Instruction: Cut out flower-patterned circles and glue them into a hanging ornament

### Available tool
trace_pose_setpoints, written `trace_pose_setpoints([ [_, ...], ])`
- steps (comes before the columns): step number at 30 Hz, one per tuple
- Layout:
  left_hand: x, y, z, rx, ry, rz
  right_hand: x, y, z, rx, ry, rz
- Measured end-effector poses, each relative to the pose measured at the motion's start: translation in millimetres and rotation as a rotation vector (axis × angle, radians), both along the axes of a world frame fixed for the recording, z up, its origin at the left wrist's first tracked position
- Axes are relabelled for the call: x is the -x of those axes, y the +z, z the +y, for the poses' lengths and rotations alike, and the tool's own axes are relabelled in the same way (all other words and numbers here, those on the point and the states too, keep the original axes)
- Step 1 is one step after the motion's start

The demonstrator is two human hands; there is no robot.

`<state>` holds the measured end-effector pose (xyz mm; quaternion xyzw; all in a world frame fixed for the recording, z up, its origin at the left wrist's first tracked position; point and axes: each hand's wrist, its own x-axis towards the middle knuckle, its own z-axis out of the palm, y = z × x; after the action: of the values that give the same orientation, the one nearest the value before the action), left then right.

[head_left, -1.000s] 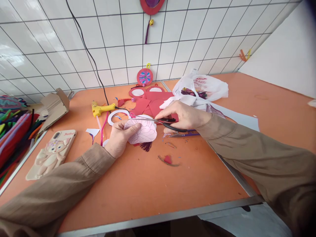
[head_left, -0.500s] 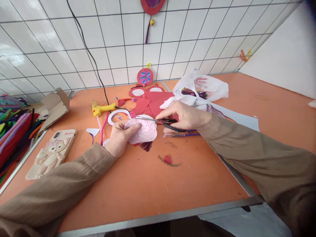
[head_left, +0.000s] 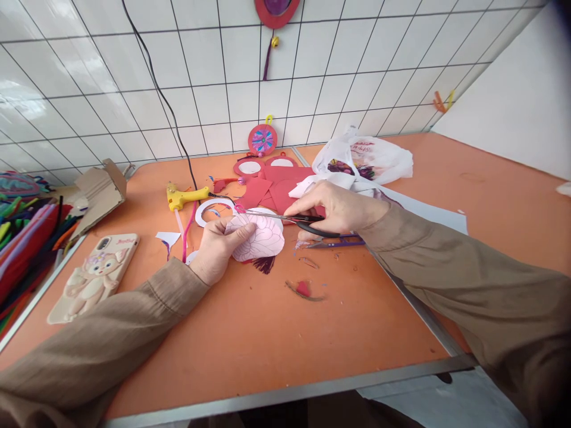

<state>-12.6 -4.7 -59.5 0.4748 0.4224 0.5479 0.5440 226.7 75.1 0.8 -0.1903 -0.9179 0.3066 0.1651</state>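
Observation:
My left hand [head_left: 218, 246] pinches a round piece of white paper [head_left: 263, 241] with a flower outline drawn on it, thumb on top. In my right hand [head_left: 336, 208] is a pair of scissors [head_left: 317, 229] with black handles. Their blades point left and lie along the paper's far edge, close to my left fingertips. A dark tassel [head_left: 264, 264] shows just below the paper. Beyond my left hand lies a white paper ring [head_left: 205, 209]. Under my right hand, another pair of scissors with purple handles [head_left: 348, 241] rests on the table, partly covered.
A yellow glue gun [head_left: 187, 195] with a black cord lies behind my left hand. Red paper pieces [head_left: 267, 184] and a white plastic bag [head_left: 383, 157] are at the back. A phone in a bear case [head_left: 96, 276] lies at left, near a cardboard piece [head_left: 100, 193]. Scraps [head_left: 304, 289] lie in front.
My right hand and the black-handled scissors have shifted slightly to the right. My left hand and the round paper have hardly moved.

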Motion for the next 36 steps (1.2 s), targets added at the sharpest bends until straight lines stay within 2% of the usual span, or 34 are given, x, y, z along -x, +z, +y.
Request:
trace_pose_setpoints([
  [14, -1.2, 0.1, 1.4, 0.003, -0.013, -0.021, -1.1, 8.3, -3.1, 0.004, 0.026, -0.061],
  [19, -1.1, -1.1, 2.7, 0.002, 0.001, -0.039, -3.8, 12.2, 0.0, -0.053, 0.049, -0.066],
  [24, -0.4, -0.1, 2.2, 0.009, -0.023, -0.034, -5.6, 11.8, 2.6, 0.053, 0.010, -0.098],
  [27, -1.5, 1.5, 0.9, 0.010, -0.040, -0.042, -5.3, 8.5, 2.0, 0.102, 0.011, -0.084],
  [36, -8.2, 13.7, -6.5, 0.065, -0.081, -0.012, -5.4, 4.6, 2.3, 0.033, 0.042, -0.133],
])
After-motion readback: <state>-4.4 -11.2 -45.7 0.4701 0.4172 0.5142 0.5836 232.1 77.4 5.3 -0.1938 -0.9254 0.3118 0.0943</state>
